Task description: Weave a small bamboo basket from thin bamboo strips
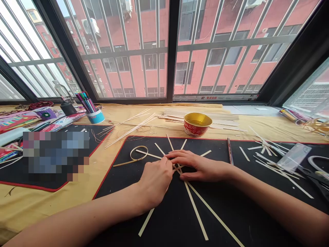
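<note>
Thin pale bamboo strips (196, 210) cross one another in a star shape on a black mat (167, 226) with a red edge. My left hand (156, 176) is closed at the crossing point, its fingers pinching a strip there; the fingertips are partly hidden. Beside it, my right hand (202, 167) lies over the crossing with fingers stretched out and the thumb apart, pressing on the strips. One longer strip (217, 216) runs from the centre toward the near right. To the left, a narrow strip curled into a loop (125, 164) rests on the mat.
Behind the mat stands a red bowl with a gold inside (197, 128). A pencil (230, 151) lies right of my hands. Farther right are loose cut strips (279, 168), a clear plastic piece (294, 157) and dark scissors (315, 180). A pen cup (95, 116) stands at the back left.
</note>
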`<state>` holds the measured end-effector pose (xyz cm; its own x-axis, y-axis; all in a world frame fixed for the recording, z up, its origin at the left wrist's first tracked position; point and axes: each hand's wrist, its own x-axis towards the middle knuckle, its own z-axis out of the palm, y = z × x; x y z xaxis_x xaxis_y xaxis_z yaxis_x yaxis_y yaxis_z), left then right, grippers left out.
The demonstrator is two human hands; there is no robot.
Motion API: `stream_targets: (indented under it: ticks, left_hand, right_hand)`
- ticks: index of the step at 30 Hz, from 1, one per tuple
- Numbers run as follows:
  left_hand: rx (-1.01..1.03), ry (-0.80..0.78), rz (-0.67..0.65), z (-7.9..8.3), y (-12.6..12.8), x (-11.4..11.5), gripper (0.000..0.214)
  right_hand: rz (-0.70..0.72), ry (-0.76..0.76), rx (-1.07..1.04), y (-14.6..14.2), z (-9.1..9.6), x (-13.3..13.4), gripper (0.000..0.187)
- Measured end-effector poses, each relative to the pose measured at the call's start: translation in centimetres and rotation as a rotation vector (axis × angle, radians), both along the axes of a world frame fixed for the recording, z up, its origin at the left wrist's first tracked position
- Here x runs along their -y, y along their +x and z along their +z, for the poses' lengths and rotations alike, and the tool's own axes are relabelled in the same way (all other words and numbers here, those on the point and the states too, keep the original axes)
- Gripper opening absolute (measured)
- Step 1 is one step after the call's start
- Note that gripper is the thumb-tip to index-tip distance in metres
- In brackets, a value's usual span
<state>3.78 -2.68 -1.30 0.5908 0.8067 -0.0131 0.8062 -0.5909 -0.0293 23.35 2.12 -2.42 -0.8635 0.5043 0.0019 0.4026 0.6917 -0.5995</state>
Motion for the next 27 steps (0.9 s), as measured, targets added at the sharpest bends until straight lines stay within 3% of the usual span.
stream_targets:
  ticks: [5, 13, 23, 27]
  left_hand:
    - [-0.055, 0.098, -0.068, -1.1, 0.1, 0.0, 0.015]
    - [-0.183, 0.017, -0.161, 0.0, 0.1, 0.1, 0.024]
    - [-0.133, 0.129, -0.160, -1.9, -0.4, -0.5, 0.019]
    - [0.014, 0.116, -0.167, -1.0, -0.4, 0.3, 0.020]
  right_hand:
    - [0.016, 0.021, -0.015, 0.1, -0.1, -0.1, 0.046]
    - [0.016, 0.031, -0.032, 0.0, 0.0, -0.2, 0.046]
    - [0.020, 0.029, -0.028, 0.0, -0.1, -0.2, 0.048]
    - [0.029, 0.037, -0.046, 0.0, 0.0, -0.2, 0.046]
